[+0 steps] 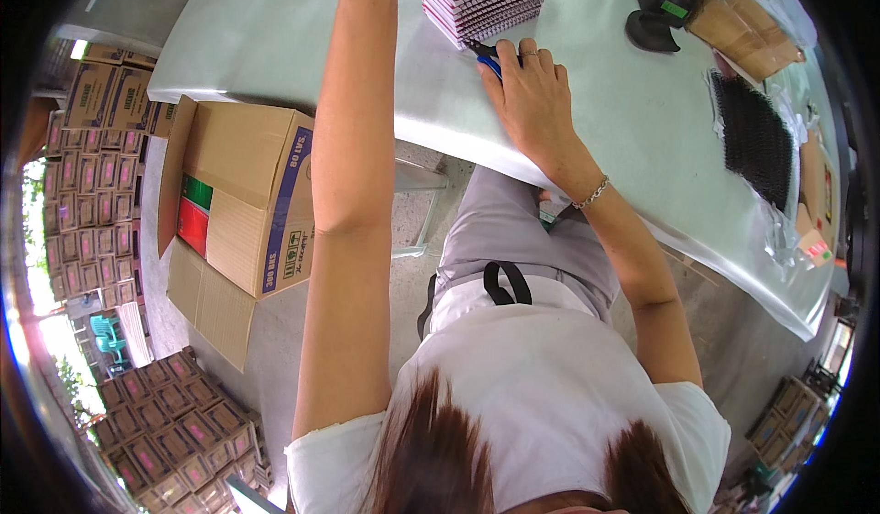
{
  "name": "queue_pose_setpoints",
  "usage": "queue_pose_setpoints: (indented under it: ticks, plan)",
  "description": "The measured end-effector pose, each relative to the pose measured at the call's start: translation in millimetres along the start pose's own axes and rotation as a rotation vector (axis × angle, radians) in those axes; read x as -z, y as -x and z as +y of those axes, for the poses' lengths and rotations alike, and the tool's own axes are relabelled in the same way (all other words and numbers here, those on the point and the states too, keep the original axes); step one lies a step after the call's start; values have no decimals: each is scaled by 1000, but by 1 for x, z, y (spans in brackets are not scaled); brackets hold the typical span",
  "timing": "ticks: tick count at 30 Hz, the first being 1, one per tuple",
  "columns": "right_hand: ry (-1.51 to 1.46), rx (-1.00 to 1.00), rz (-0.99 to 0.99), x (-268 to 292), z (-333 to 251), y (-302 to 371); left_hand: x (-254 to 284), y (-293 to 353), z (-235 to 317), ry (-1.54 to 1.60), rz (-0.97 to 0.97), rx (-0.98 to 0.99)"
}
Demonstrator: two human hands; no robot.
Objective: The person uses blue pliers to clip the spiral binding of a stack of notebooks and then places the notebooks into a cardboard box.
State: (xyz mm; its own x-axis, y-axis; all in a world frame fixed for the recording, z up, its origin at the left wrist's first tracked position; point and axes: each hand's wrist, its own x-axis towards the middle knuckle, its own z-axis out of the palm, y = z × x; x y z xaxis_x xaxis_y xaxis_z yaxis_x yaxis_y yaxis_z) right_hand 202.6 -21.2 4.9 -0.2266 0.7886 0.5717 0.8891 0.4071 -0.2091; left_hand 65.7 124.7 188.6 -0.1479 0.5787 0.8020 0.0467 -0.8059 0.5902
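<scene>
A tall stack of spiral-bound notebooks [490, 5] stands on the pale table at the top, red and white along its side with dark coils at the edge. Right beside its near corner, my right hand [532, 97] is closed round small pliers [490, 63] with black and blue handles. The jaws lie close to the lowest coils; whether they touch cannot be made out. My left arm [353, 175] reaches straight forward past the stack's left side. Its hand is beyond the top edge of the picture.
The pale table [266, 46] has a curved near edge by my lap. An open carton [243, 193] with red and green contents stands at left. Black coils [753, 143], a tape dispenser [660, 19] and a brown cardboard piece [747, 33] lie at right. Stacked cartons [179, 422] fill the left background.
</scene>
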Motion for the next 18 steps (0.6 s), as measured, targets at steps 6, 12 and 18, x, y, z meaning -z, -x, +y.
queue_pose_setpoints:
  ticks: [6,12,18]
  plan:
    - [71,3,-5,-11,1,0,3,5,11,-60,-51,125]
    - [95,10,-10,-12,1,1,3,3,4,-29,-52,19]
    - [76,32,4,-11,2,0,4,3,1,-54,-49,-10]
